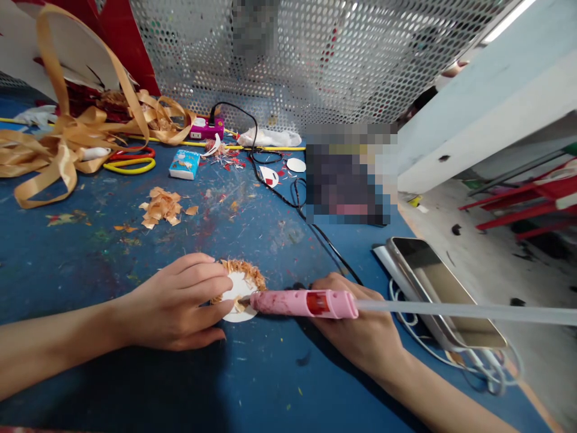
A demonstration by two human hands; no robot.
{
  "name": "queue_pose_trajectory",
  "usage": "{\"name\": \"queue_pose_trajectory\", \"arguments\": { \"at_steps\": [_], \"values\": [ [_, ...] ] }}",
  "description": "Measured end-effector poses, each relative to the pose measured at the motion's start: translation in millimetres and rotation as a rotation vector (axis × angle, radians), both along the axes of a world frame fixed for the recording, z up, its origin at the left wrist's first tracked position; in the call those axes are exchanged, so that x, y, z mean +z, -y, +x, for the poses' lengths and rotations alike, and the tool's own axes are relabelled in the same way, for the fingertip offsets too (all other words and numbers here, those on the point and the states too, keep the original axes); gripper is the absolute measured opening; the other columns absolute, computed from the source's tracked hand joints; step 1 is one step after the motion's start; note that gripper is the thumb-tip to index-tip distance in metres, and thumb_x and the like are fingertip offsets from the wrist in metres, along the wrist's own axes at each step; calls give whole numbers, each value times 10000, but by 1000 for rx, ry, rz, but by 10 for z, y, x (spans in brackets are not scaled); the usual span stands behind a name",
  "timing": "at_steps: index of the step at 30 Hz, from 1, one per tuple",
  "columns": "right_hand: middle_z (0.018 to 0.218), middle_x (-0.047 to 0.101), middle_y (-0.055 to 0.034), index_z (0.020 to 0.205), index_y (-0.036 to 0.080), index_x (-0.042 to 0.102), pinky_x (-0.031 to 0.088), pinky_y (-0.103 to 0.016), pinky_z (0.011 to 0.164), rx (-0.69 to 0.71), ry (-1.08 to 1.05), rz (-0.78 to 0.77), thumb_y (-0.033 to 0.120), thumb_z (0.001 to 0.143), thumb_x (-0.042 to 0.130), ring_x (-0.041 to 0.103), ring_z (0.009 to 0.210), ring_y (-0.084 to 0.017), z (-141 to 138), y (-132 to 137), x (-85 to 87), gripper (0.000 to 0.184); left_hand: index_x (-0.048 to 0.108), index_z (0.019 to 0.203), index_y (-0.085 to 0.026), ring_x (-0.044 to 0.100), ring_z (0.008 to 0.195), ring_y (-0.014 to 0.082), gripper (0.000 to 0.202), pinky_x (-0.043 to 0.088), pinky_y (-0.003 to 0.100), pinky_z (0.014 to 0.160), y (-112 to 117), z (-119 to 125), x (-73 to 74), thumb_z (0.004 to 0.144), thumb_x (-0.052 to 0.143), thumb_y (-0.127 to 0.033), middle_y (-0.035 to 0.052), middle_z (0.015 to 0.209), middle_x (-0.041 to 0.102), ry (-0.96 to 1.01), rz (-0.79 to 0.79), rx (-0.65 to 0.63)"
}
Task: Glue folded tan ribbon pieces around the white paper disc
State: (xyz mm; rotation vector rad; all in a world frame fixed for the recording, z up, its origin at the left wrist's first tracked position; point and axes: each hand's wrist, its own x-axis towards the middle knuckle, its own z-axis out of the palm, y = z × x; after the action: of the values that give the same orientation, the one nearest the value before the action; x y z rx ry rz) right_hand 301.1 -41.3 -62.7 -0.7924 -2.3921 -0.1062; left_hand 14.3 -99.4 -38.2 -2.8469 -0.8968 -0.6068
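A small white disc (238,291) edged with tan fringe lies on the blue table (252,379). My left hand (178,304) rests on the disc's left side, its fingers pressed together and pinching it down. My right hand (356,328) is wrapped around a pink glue gun (302,302), whose nozzle touches the disc. A clear glue stick (464,311) juts out of the gun's back end toward the right.
Gold ribbon (67,138) is piled at the back left, with tan scraps (161,206), a small blue box (184,164) and red and yellow scissors handles (130,161). A black cord (293,198) runs across the table. A phone (444,288) lies at the right edge.
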Motion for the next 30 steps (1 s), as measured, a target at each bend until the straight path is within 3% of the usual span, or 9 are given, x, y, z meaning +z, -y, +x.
{"name": "queue_pose_trajectory", "arguments": {
  "at_steps": [13, 30],
  "values": [
    [559, 551, 11, 676, 199, 478, 388, -235, 422, 26, -5, -29, 139, 896, 512, 529, 441, -107, 24, 12, 59, 231, 643, 1038, -167, 551, 1036, 226, 183, 406, 407, 991, -4, 7, 9, 923, 542, -268, 56, 1041, 644, -20, -11, 8],
    [538, 523, 26, 659, 204, 458, 386, -223, 441, -1, -12, -11, 167, 906, 499, 515, 443, -101, 19, 9, 40, 253, 633, 1059, -166, 561, 1032, 216, 200, 418, 399, 997, -15, 13, 12, 927, 533, -278, 57, 1018, 667, -27, -13, -24]
  ]
}}
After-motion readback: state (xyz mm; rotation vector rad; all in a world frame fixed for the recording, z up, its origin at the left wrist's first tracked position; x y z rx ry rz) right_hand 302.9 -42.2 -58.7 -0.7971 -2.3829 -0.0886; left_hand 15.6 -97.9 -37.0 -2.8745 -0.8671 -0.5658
